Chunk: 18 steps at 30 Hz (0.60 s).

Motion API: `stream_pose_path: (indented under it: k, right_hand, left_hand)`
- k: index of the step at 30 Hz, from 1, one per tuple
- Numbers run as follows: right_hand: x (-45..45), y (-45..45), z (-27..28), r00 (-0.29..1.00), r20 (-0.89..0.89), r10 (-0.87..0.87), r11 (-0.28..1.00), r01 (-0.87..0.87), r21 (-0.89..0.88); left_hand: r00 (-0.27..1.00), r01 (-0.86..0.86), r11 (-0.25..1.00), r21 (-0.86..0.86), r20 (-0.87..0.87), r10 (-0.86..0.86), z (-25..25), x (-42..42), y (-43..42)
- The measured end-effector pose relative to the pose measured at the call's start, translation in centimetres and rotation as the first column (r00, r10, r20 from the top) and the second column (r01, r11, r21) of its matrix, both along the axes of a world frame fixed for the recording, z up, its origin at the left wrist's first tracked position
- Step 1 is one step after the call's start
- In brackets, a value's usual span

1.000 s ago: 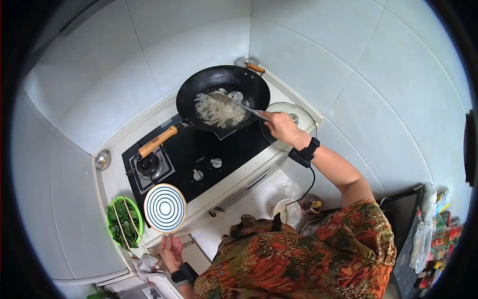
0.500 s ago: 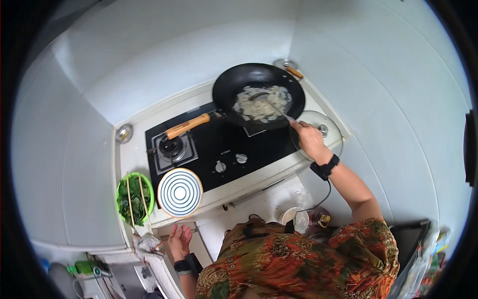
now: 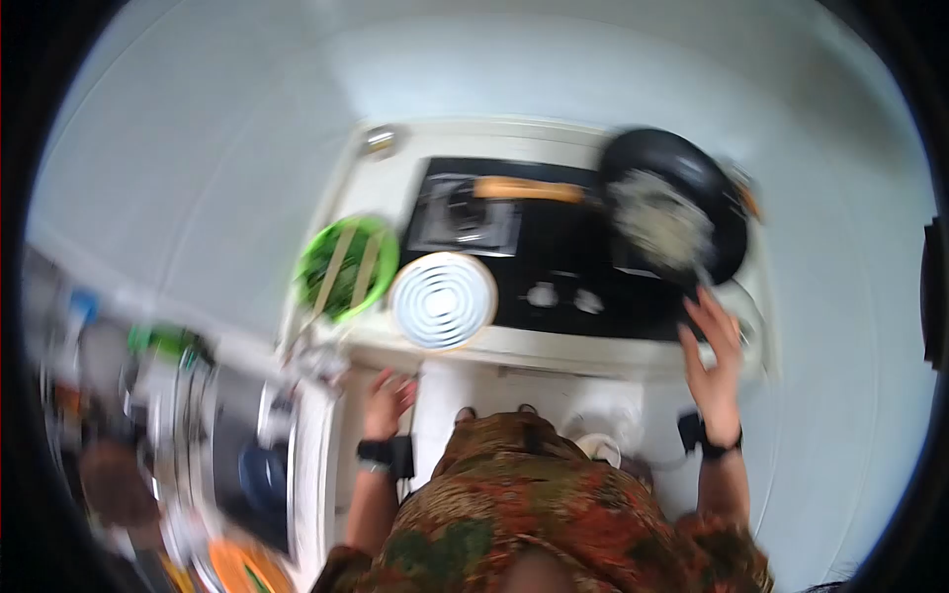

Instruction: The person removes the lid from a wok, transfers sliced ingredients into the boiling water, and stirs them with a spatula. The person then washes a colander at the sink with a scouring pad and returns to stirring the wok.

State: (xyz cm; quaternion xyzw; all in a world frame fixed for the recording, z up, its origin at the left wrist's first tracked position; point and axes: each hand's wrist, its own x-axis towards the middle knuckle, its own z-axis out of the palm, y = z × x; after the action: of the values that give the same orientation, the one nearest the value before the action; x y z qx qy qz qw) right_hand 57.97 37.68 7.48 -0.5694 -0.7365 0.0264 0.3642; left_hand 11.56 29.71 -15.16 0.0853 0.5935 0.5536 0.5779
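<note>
A black wok (image 3: pixel 727 203) stands on the right side of the stove, with pale sliced food (image 3: pixel 657 222) in it. The handle of a spatula (image 3: pixel 702 276) leans over the wok's near rim; its blade is blurred among the food. My right hand (image 3: pixel 714 361) is just below that handle, thumb and fingers apart, not wrapped round it. Low in front of the counter hangs my left hand (image 3: pixel 388 403), fingers loosely apart with nothing in them. It is nearest to a plate with blue rings (image 3: pixel 443 301) at the counter's front edge.
A green basket (image 3: pixel 308 247) of leafy greens, with chopsticks (image 3: pixel 338 265) across it, stands left of the plate. The wok's wooden handle (image 3: pixel 529 189) points left over the black stove (image 3: pixel 554 237). A glass lid (image 3: pixel 741 306) lies at the right. Lower left is a cluttered side counter.
My right hand has let go of the spatula and its fingers have spread. The view has turned and shifted, blurring the scene. My left hand stays low, still empty.
</note>
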Motion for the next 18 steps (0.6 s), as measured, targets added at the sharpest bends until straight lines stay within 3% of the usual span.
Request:
stream_pose_path:
  k: [1, 2, 4, 6, 7, 9, 13, 18]
  right_hand:
    - [-1.2, -0.7, -0.8, 0.997, -0.05, 0.066, 0.995, -0.07, -0.076]
    - [-2.1, -1.0, -2.7, 0.964, -0.194, 0.183, 0.977, -0.2, -0.071]
    - [-4.1, -2.0, -4.7, 0.923, -0.234, 0.307, 0.91, -0.356, -0.213]
    - [-5.6, -2.3, -7.0, 0.868, -0.42, 0.265, 0.74, -0.463, -0.489]
    - [-6.6, -2.0, -8.2, 0.826, -0.447, 0.343, 0.675, -0.548, -0.495]
    - [-7.9, -1.6, -10.7, 0.8, -0.523, 0.294, 0.584, -0.583, -0.565]
    - [-10.3, -0.4, -13.5, 0.646, -0.572, 0.505, 0.388, -0.762, -0.518]
    - [-14.3, -0.8, -13.6, 0.601, -0.54, 0.589, 0.32, -0.787, -0.527]
  left_hand:
    - [0.998, -0.032, 0.999, 0.021, -0.049, 0.033, 0.0, 0.1, -0.9]
    - [0.995, -0.064, 0.995, -0.074, -0.076, 0.058, 1.7, 0.4, -0.8]
    - [0.981, -0.138, 0.99, -0.017, -0.139, 0.134, 2.5, 1.2, -2.7]
    - [0.959, -0.221, 0.973, -0.067, -0.197, 0.204, 3.6, 1.7, -3.8]
    - [0.947, -0.259, 0.963, -0.072, -0.213, 0.239, 4.1, 2.0, -4.7]
    - [0.917, -0.351, 0.932, -0.092, -0.233, 0.323, 5.3, 2.7, -7.2]
    - [0.858, -0.498, 0.854, -0.149, -0.228, 0.46, 7.0, 3.3, -14.2]
    - [0.758, -0.649, 0.751, -0.122, -0.195, 0.623, 7.8, 2.5, -21.7]
